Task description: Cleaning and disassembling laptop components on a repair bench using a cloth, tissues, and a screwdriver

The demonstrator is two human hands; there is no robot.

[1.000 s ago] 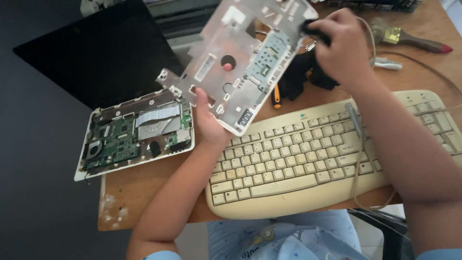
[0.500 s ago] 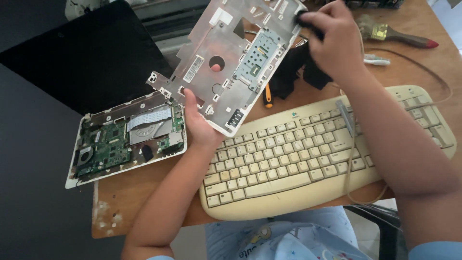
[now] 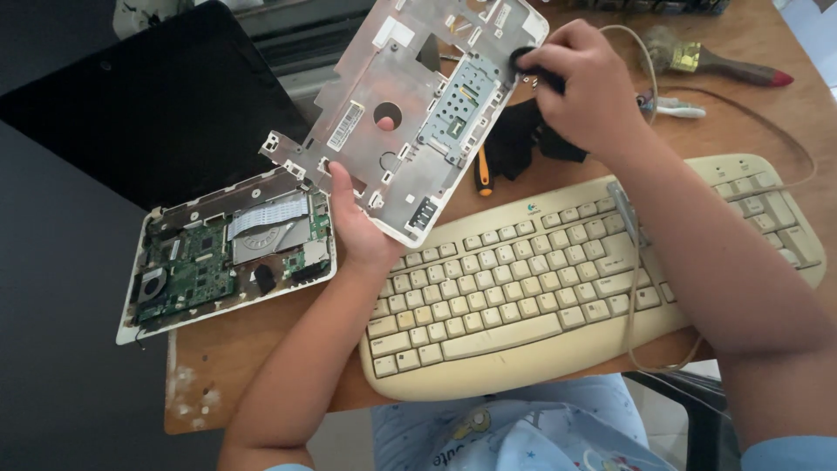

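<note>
Head view. Item: thin silver-grey laptop palm-rest cover with cut-outs and a small circuit panel [image 3: 410, 113], held tilted above the brown wooden counter [image 3: 261, 366]. Left hand [image 3: 357, 231] grips its lower edge, thumb on the inner face. Right hand [image 3: 580, 83] is closed around a black-handled tool [image 3: 523, 61] at the cover's upper corner. Handling, by judgement: light, fairly stiff, thin plastic tabs fragile; best held by the solid rim, clear of the circuit panel. Adjacent: opened white laptop base with green board [image 3: 227, 257]; beige keyboard [image 3: 567, 279].
</note>
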